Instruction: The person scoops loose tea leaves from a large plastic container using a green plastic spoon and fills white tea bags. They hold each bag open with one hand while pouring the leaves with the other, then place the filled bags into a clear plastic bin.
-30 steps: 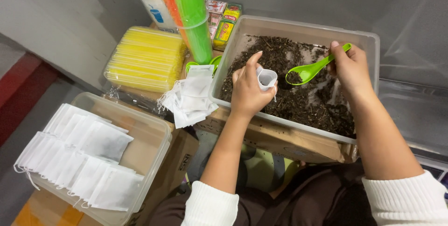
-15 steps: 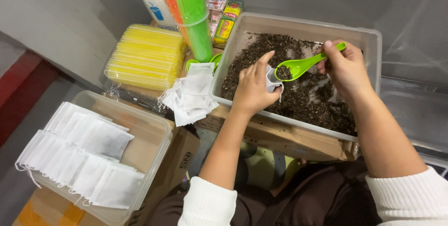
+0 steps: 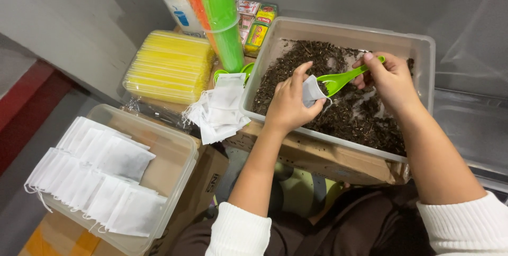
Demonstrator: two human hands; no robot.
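Two bare hands meet over the clear rectangular plastic tub of dark loose tea leaves. Left hand is curled shut around a small white paper filter bag, its mouth turned toward the right hand. Right hand pinches the handle of a bright green plastic scoop, fingers closed on its far end. The scoop's long axis runs nearly level across the tub, bowl end pointing at the bag and touching or just at its mouth; whether the bowl carries leaves cannot be told. Both hands hang above the tub's middle, well inside its walls, with open leaf surface toward the tub's near rim. Just outside the tub's left wall lies a loose heap of empty white filter bags, with stacked green cups and a yellow bundle of straws beyond it. Further left of the tub stands a clear plastic bin of filled white bags in rows.
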